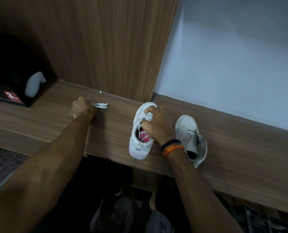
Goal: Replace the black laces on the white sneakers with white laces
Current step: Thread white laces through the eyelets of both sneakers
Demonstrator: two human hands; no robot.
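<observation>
Two white sneakers stand on a wooden shelf. The left sneaker has a pink insole and a pinkish heel. My right hand rests on its tongue and lacing area, fingers curled around the upper. The right sneaker stands just beyond my right wrist, its tongue folded open. A bundle of white laces lies on the shelf to the left. My left hand is closed in a fist at the bundle's left end, touching it. I see no black laces.
A wooden upright panel rises behind the shelf and a pale wall stands to its right. A dark box with a red label and a white object fill a recess at the left. A small screw lies near the panel.
</observation>
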